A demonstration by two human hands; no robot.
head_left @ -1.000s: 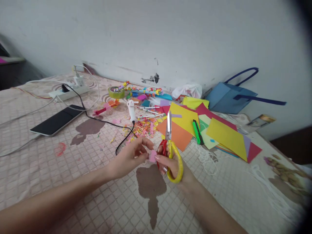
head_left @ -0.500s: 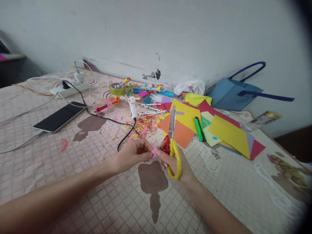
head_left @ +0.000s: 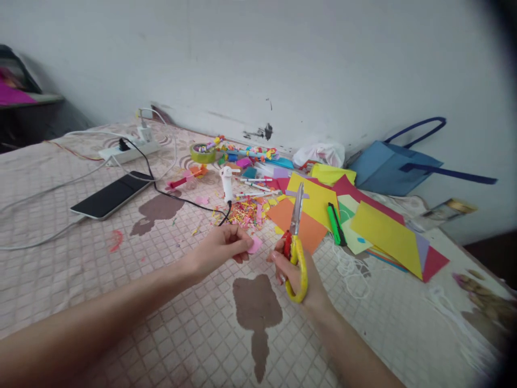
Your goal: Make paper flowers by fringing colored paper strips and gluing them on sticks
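Note:
Between the thumb and fingers of my left hand [head_left: 226, 248] is a small pink paper piece [head_left: 254, 246], which sticks out to the right. My right hand [head_left: 297, 272] holds scissors [head_left: 297, 245] with yellow and red handles, the blades pointing up and away and looking closed. A gap separates my right fingertips from the pink paper. Beyond my hands, a white glue gun [head_left: 226, 184] stands beside a heap of colourful paper scraps [head_left: 246, 212].
Coloured sheets [head_left: 385, 234], a green cutter [head_left: 336, 223] and white string [head_left: 349, 269] lie to the right, with a blue bag [head_left: 393, 167] behind. At left are a tablet [head_left: 111, 195], a power strip [head_left: 129, 153] and cables. Green tape [head_left: 202, 153] sits at the back.
My right fingers have come off the pink paper and moved right with the scissors. The paper stays in my left hand. The whole view has shifted slightly.

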